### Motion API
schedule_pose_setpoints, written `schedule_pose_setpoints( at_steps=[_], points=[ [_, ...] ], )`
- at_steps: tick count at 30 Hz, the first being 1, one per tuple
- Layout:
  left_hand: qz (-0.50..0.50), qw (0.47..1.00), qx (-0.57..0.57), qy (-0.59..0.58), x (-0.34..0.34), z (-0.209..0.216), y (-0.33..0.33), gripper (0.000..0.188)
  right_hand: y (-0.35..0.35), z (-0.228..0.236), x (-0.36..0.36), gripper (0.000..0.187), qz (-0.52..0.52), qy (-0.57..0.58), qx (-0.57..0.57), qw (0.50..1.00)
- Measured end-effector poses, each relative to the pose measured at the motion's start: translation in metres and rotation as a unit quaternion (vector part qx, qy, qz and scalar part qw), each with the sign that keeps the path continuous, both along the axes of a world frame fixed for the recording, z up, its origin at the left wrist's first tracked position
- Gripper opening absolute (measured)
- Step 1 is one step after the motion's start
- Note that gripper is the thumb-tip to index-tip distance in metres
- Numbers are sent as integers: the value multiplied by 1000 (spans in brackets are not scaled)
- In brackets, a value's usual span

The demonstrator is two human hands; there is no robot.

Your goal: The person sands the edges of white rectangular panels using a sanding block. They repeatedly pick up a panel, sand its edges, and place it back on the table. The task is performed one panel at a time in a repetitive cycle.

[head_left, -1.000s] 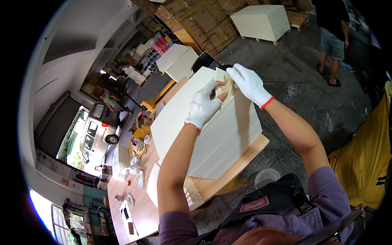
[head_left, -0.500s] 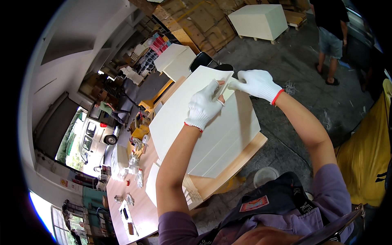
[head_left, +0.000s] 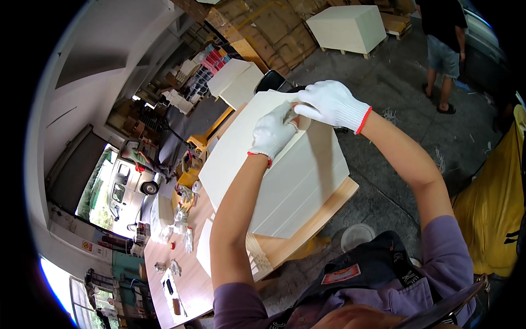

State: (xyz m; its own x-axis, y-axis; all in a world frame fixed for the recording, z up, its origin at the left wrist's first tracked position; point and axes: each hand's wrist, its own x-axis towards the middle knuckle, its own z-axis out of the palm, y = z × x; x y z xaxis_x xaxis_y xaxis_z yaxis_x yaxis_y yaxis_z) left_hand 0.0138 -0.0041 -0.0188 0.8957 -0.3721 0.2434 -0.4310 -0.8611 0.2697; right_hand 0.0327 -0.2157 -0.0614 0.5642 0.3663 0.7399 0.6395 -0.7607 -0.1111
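The stack of white sheets (head_left: 298,186) is set on the counter (head_left: 194,274), and its far corner seems to be worked by the left hand (head_left: 273,133) and the right hand (head_left: 332,104), both gloved. Whether either grip is clamped on a sheet cannot be told; next, light finger control seems to be called for

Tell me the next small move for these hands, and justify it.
Probably have the right hand gently part the edge of the pale sheet stack: both gloved hands meet at its far corner, and the left hand lies over the top edge, seemingly able to steady it.
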Motion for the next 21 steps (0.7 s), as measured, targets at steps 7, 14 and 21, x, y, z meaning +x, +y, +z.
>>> schedule_pose_setpoints(
  at_steps=[7,14,21],
  points=[
    [-63,982,-168,66,-4,-16,23,41,18,-13,-4,46,34,253,284,924],
    [-67,979,-171,85,-9,-3,19,36,26,-27,-2,51,19,225,356,907],
    [-90,984,-144,54,4,-17,23,54,27,-28,-4,49,18,240,363,900]
  ],
)
